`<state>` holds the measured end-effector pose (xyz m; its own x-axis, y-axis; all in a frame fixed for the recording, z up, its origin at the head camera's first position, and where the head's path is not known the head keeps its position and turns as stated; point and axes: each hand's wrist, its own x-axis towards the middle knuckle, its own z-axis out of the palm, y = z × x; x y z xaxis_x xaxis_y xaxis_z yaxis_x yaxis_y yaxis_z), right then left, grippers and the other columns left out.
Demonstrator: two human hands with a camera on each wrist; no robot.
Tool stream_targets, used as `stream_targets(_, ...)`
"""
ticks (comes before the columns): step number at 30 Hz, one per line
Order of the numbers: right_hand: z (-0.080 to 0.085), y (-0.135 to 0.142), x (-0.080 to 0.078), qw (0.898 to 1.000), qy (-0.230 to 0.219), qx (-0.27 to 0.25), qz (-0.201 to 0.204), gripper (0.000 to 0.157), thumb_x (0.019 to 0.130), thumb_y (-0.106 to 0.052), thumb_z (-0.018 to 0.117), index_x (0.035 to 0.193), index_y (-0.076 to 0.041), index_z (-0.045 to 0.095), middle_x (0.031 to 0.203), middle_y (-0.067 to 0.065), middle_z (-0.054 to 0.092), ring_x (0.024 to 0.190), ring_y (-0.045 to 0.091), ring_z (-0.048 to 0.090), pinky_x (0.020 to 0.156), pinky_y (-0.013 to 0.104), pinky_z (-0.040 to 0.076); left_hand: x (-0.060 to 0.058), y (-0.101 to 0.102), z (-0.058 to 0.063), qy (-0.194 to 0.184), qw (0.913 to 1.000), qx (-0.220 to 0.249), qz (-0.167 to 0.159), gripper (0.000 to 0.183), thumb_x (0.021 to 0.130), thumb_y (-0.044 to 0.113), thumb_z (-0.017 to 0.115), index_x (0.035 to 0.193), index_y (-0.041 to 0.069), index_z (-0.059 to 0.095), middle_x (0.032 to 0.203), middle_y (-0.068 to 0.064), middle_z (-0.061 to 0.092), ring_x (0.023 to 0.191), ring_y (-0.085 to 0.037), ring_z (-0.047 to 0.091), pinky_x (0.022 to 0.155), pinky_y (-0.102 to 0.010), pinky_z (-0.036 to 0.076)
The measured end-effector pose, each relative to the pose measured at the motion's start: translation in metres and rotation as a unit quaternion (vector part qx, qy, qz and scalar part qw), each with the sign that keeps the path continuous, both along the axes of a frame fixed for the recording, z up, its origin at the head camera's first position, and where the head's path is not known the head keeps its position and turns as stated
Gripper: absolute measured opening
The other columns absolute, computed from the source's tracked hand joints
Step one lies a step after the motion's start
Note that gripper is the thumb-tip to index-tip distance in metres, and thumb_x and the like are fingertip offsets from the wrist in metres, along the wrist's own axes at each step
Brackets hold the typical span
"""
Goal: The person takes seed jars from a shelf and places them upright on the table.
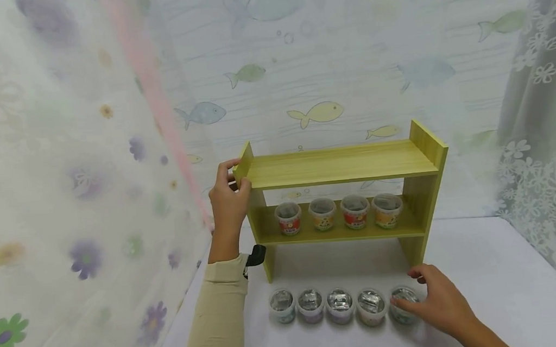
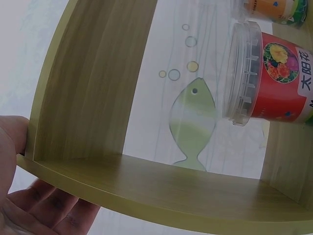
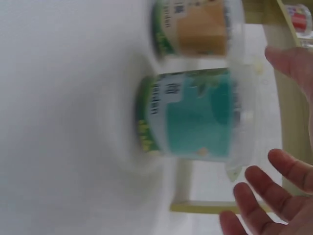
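So the left hand has the shelf by its top left corner, thumb round the front and the other fingers bent on the outer side of the end panel, so yeah, that's a proper grip on the wood. There's a beige sleeve on that arm with a black thing at the wrist. The right hand is down by the front row, thumb and fingers well spread around the teal cup, with nothing actually gripped. From the head view the thumb overlaps that cup's rim, but I honestly can't tell if it's touching. The teal cup stands upright on the white table, at the right end of a row of five in front of the shelf. Just to its left is the orange cup, then the third cup, second cup and first cup, all upright with shiny silver stuff showing at the top. Four more sit on the shelf's middle board, labels going red, orange, red, orange from left to right. The left wrist view shows a flower picture on a red one. Behind it all hangs a pale fish-print curtain, with a flowery one on the left.
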<state>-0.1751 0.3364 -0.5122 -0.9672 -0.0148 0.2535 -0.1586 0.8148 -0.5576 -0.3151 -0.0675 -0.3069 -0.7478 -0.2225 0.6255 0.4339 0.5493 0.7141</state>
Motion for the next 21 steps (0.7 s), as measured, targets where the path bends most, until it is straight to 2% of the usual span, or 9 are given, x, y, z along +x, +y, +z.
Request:
stream_targets(7, 0.016, -0.004, -0.009, 0.997, 0.068, -0.019, -0.009, 0.063, 0.076, -0.051, 0.089, 0.115, -0.007, 0.065, 0.113, 0.010, 0.068, 0.106, 0.031, 0.066, 0.083, 0.048, 0.056, 0.001, 0.001, 0.001, -0.004, 1.0000, 0.000, 0.000, 0.040, 0.097, 0.018, 0.060, 0.135, 0.030, 0.060, 0.107, -0.015, 0.072, 0.093, -0.029, 0.077, 0.072, -0.048, 0.063)
stream_targets(13, 0.029, -0.008, -0.017, 0.988, 0.145, -0.047, -0.012, 0.054, 0.075, -0.030, 0.093, 0.113, -0.004, 0.064, 0.109, 0.011, 0.068, 0.102, 0.031, 0.067, 0.083, 0.052, 0.059, 0.001, 0.001, 0.001, -0.007, 1.0000, 0.001, 0.001, 0.040, 0.097, 0.019, 0.059, 0.135, 0.031, 0.059, 0.108, -0.015, 0.072, 0.094, -0.030, 0.077, 0.073, -0.048, 0.064)
stream_targets(15, 0.034, -0.009, -0.020, 0.982, 0.179, -0.057, -0.014, 0.054, 0.073, -0.023, 0.094, 0.113, -0.002, 0.065, 0.107, 0.011, 0.068, 0.100, 0.031, 0.068, 0.082, 0.041, 0.060, 0.001, 0.001, 0.001, -0.007, 1.0000, 0.000, 0.004, 0.040, 0.097, 0.019, 0.059, 0.135, 0.031, 0.059, 0.109, -0.015, 0.072, 0.094, -0.030, 0.077, 0.074, -0.048, 0.064)
stream_targets(17, 0.040, -0.010, -0.023, 0.976, 0.208, -0.068, -0.018, 0.053, 0.072, -0.019, 0.094, 0.113, -0.001, 0.065, 0.107, 0.011, 0.068, 0.098, 0.031, 0.068, 0.083, 0.023, 0.057, 0.000, 0.001, 0.001, -0.006, 1.0000, 0.000, 0.005, 0.040, 0.097, 0.019, 0.060, 0.135, 0.030, 0.059, 0.108, -0.015, 0.072, 0.094, -0.030, 0.077, 0.075, -0.049, 0.064)
stream_targets(19, 0.044, -0.011, -0.026, 0.970, 0.228, -0.079, -0.023, 0.054, 0.071, -0.016, 0.093, 0.113, 0.000, 0.065, 0.107, 0.012, 0.067, 0.096, 0.032, 0.068, 0.084, 0.008, 0.048, 0.000, 0.001, 0.001, -0.004, 1.0000, -0.001, 0.009, 0.040, 0.097, 0.020, 0.060, 0.135, 0.030, 0.060, 0.107, -0.015, 0.072, 0.093, -0.031, 0.077, 0.075, -0.049, 0.064)
stream_targets(21, 0.047, -0.012, -0.029, 0.966, 0.239, -0.091, -0.029, 0.055, 0.071, -0.014, 0.093, 0.115, 0.001, 0.064, 0.109, 0.013, 0.067, 0.097, 0.034, 0.068, 0.086, 0.001, 0.038, 0.000, 0.001, 0.001, -0.004, 1.0000, -0.001, 0.009, 0.040, 0.097, 0.020, 0.060, 0.135, 0.030, 0.060, 0.107, -0.015, 0.072, 0.093, -0.031, 0.077, 0.075, -0.049, 0.064)
